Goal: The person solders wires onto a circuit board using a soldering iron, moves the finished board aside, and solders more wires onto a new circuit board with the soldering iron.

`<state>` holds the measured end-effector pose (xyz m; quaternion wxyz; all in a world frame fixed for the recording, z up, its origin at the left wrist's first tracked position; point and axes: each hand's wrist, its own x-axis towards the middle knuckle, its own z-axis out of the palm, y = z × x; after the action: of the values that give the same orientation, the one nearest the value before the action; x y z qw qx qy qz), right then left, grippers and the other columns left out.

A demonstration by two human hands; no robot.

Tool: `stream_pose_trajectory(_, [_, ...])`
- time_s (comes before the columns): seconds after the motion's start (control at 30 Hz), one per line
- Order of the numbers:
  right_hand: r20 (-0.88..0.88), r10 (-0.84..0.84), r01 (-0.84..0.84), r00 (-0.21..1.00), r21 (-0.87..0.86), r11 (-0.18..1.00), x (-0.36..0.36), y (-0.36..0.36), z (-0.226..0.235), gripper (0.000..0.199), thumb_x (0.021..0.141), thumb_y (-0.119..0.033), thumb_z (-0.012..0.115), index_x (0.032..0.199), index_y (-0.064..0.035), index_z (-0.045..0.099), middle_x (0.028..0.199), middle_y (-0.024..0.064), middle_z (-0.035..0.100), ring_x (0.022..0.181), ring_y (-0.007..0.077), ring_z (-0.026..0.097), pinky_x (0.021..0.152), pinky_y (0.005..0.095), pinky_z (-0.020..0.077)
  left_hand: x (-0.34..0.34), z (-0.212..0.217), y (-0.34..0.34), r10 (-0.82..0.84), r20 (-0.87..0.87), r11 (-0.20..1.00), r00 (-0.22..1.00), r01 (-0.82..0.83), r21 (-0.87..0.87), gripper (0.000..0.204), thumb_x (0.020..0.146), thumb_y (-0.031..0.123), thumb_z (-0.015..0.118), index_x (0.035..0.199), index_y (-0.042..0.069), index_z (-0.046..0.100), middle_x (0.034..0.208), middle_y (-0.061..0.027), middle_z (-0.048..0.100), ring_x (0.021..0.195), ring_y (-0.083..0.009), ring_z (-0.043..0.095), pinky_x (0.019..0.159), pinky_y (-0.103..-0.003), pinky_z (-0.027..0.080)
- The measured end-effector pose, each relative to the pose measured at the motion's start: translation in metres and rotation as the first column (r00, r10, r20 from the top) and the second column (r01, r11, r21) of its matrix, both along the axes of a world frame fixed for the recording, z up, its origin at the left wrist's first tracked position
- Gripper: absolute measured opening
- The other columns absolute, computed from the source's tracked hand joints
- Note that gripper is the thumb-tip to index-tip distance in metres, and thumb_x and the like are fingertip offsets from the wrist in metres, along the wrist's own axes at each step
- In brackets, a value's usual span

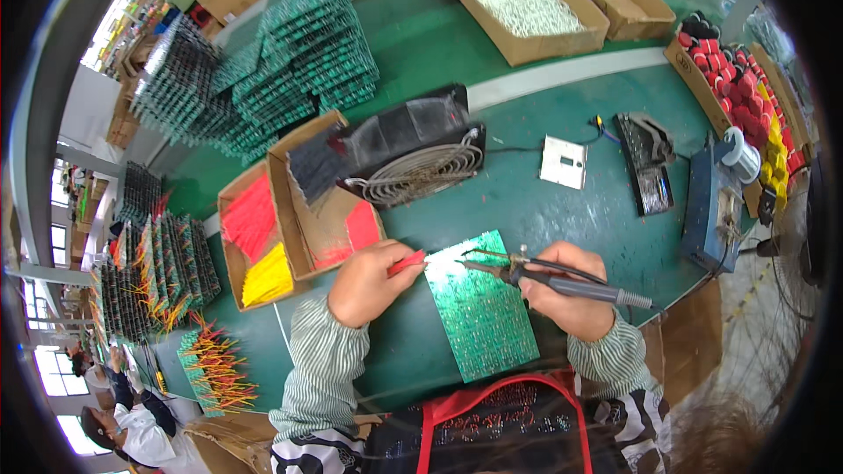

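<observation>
A green circuit board panel lies on the green table in front of me. My left hand is closed on a short bundle of red wires, their ends at the board's upper left edge. My right hand grips a soldering iron with a grey handle and a thin feed tube clamped beside it. The iron's tip points left, over the upper part of the board, close to the wire ends. Glare there hides whether tip and wire touch.
Left of the board stand cardboard trays with red, yellow and black wires, and a black fan with a wire guard. Stacked boards rise at the back left. A blue solder feeder and a box of red and yellow spools stand right.
</observation>
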<state>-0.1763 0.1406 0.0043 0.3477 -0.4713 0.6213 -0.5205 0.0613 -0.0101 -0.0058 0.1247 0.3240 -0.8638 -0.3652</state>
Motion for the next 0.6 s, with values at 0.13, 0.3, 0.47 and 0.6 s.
stream_pose_trajectory(0.13, [0.024, -0.047, 0.047, 0.999, 0.008, 0.999, -0.003, 0.008, -0.001, 0.016, 0.071, -0.012, 0.073, 0.077, -0.0031, 0.061, 0.061, 0.0024, 0.061, 0.054, 0.006, 0.056, 0.05, 0.0241, 0.0451, 0.014, 0.039, -0.002, 0.331, 0.04, 0.718, 0.943, -0.224, -0.658, 0.012, 0.078, 0.006, 0.069, 0.085, 0.0, 0.062, 0.078, -0.0128, 0.061, 0.067, -0.0263, 0.06, 0.061, -0.035, 0.048])
stream_pose_trajectory(0.3, [0.064, -0.056, 0.055, 0.996, 0.02, 0.998, -0.004, 0.012, 0.002, 0.016, 0.071, -0.011, 0.073, 0.077, -0.002, 0.061, 0.062, 0.0029, 0.062, 0.055, 0.0064, 0.057, 0.051, 0.024, 0.0458, 0.006, 0.038, 0.011, 0.274, -0.103, 0.774, 0.956, -0.282, -0.567, 0.009, 0.079, 0.01, 0.067, 0.082, 0.004, 0.062, 0.077, -0.012, 0.061, 0.068, -0.0315, 0.06, 0.061, -0.04, 0.048])
stream_pose_trajectory(0.47, [0.068, -0.074, 0.075, 0.995, -0.004, 0.997, -0.007, 0.016, 0.001, 0.016, 0.071, -0.011, 0.073, 0.076, -0.0013, 0.061, 0.061, 0.0028, 0.062, 0.055, 0.0059, 0.056, 0.051, 0.0238, 0.0453, -0.023, 0.02, 0.026, 0.144, -0.015, 0.943, 0.989, -0.142, -0.302, 0.011, 0.079, 0.014, 0.068, 0.082, 0.003, 0.066, 0.074, -0.0124, 0.059, 0.067, -0.0305, 0.06, 0.061, -0.039, 0.048])
stream_pose_trajectory(0.6, [0.05, -0.098, 0.095, 0.994, 0.055, 0.994, -0.01, 0.021, -0.004, 0.016, 0.072, -0.011, 0.073, 0.076, -0.0015, 0.061, 0.06, 0.0023, 0.061, 0.055, 0.0056, 0.056, 0.05, 0.0239, 0.0445, -0.032, 0.008, 0.021, 0.065, 0.005, 0.985, 0.998, -0.063, -0.161, 0.014, 0.078, 0.015, 0.067, 0.082, 0.002, 0.065, 0.074, -0.0129, 0.059, 0.067, -0.0312, 0.06, 0.06, -0.039, 0.047])
